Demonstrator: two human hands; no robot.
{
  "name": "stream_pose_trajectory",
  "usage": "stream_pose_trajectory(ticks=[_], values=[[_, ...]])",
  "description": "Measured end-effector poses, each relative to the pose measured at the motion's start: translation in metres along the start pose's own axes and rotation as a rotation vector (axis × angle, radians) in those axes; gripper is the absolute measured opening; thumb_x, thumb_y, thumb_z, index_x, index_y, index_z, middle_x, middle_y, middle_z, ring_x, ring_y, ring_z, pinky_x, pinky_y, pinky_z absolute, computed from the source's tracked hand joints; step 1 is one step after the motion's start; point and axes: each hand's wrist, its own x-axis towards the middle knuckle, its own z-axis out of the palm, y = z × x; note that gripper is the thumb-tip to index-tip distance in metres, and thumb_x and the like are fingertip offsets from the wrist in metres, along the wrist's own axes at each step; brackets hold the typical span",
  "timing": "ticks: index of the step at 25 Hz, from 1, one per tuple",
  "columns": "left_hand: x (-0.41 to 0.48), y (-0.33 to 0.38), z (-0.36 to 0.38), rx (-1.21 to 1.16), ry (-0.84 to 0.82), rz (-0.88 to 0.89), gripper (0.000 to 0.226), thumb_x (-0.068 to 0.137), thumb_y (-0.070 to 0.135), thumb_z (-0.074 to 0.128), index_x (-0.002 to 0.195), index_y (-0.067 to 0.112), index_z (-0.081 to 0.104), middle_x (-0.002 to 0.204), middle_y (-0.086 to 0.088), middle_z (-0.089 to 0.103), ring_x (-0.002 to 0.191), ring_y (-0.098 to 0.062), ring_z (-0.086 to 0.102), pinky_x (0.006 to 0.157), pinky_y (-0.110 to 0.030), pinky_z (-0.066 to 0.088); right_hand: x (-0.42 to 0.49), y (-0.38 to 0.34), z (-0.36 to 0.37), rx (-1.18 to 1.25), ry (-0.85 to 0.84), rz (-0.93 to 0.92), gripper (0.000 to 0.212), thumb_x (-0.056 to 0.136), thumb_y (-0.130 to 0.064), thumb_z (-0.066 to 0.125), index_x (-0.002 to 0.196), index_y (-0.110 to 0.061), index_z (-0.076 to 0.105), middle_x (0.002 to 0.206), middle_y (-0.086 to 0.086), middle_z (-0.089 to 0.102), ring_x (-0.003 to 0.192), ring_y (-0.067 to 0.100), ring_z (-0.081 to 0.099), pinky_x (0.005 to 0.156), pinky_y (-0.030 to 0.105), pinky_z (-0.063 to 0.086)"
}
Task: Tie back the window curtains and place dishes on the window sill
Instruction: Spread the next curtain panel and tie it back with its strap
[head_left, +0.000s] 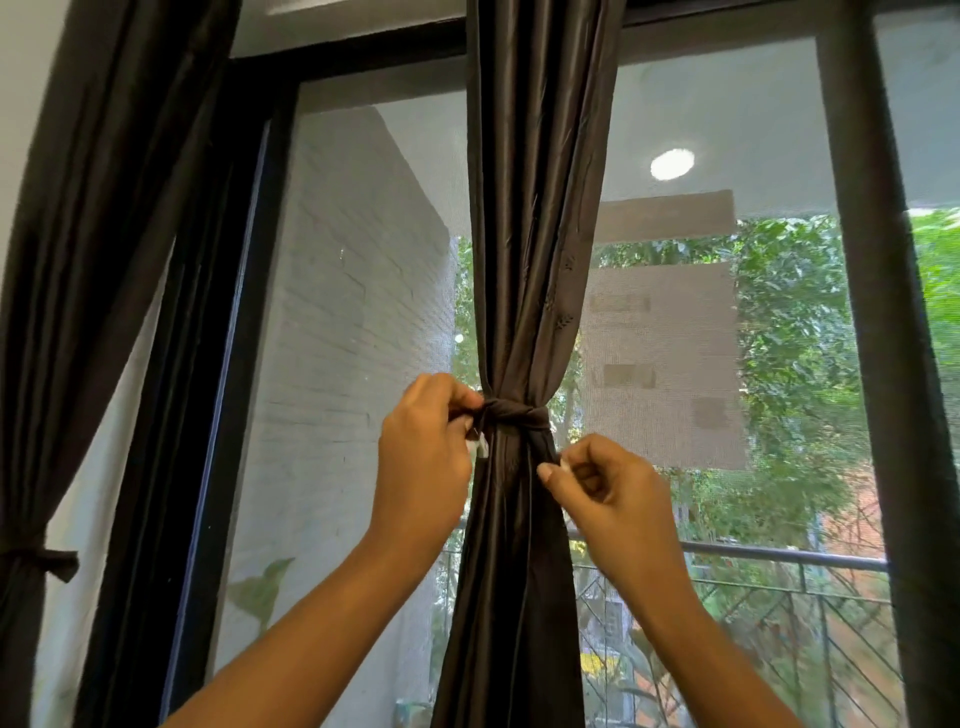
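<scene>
Head view: at mid-window the centre curtain (524, 260) is cinched by its tie-back (514, 414), whose ends the left hand (423, 457) and right hand (608, 493) each pinch, so pull both evenly outward to seat the knot snugly.

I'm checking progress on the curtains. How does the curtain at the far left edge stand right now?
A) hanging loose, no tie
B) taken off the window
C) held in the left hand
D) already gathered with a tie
D: the far-left curtain is cinched low by a knotted tie, while both hands work on the middle curtain.
</scene>
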Motion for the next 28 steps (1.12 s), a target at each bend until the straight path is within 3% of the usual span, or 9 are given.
stream_pose_trajectory(ticks=[5,11,15,17,21,25,28], values=[[-0.028,0.008,0.008,0.022,0.029,0.034,0.016,0.081,-0.012,0.055,0.082,0.003,0.061,0.082,-0.001,0.057,0.075,-0.012,0.057,0.068,-0.016,0.046,-0.011,-0.009,0.014,-0.185,0.025,-0.169,0.025,0.081,-0.015,0.066,0.065,-0.020,0.047,0.056,-0.011,0.043,0.054,0.007,0.043,0.052,0.020,0.032],[-0.019,0.015,-0.001,0.000,-0.003,0.019,0.007,0.087,0.005,0.057,0.089,0.010,0.061,0.087,0.001,0.058,0.079,-0.010,0.057,0.067,-0.024,0.052,-0.003,-0.009,-0.003,-0.156,0.001,-0.152,0.014,0.086,-0.024,0.062,0.076,-0.015,0.063,0.066,-0.009,0.056,0.061,0.003,0.052,0.055,0.012,0.035],[0.002,0.016,-0.006,0.006,0.046,-0.023,0.003,0.090,0.018,0.056,0.092,0.019,0.054,0.096,0.002,0.057,0.084,-0.005,0.052,0.070,-0.017,0.042,0.019,-0.014,-0.019,-0.119,0.059,-0.152,0.014,0.090,-0.021,0.058,0.076,-0.022,0.060,0.071,-0.013,0.060,0.067,-0.003,0.056,0.058,0.006,0.041],[0.017,0.013,-0.005,0.024,0.044,-0.061,0.012,0.089,0.019,0.056,0.100,0.015,0.056,0.102,0.001,0.055,0.093,-0.007,0.050,0.076,-0.020,0.041,0.034,-0.017,-0.023,-0.109,0.057,-0.154,0.013,0.089,-0.022,0.058,0.077,-0.025,0.059,0.076,-0.011,0.062,0.074,-0.003,0.057,0.062,0.006,0.042],[0.051,0.004,0.001,0.116,-0.014,-0.043,0.025,0.089,0.023,0.056,0.112,0.011,0.053,0.113,0.000,0.053,0.100,-0.005,0.044,0.084,-0.021,0.036,0.071,-0.021,-0.027,-0.115,0.071,-0.192,0.009,0.089,-0.022,0.058,0.080,-0.025,0.059,0.083,-0.008,0.063,0.081,0.003,0.059,0.073,0.019,0.047],[0.096,-0.005,0.011,0.162,-0.071,0.012,0.037,0.090,0.031,0.055,0.120,0.012,0.049,0.124,-0.003,0.051,0.109,-0.009,0.046,0.086,-0.020,0.033,0.122,-0.030,-0.026,-0.156,0.111,-0.225,0.008,0.089,-0.023,0.058,0.083,-0.020,0.061,0.078,-0.010,0.060,0.078,0.006,0.057,0.069,0.016,0.044],[0.138,-0.006,0.022,0.093,-0.108,0.013,0.050,0.089,0.038,0.053,0.129,0.010,0.043,0.133,-0.007,0.047,0.122,-0.018,0.044,0.092,-0.024,0.034,0.169,-0.039,-0.025,-0.173,0.183,-0.248,0.016,0.090,-0.026,0.056,0.092,-0.012,0.063,0.084,-0.001,0.063,0.082,0.014,0.059,0.074,0.026,0.046]])
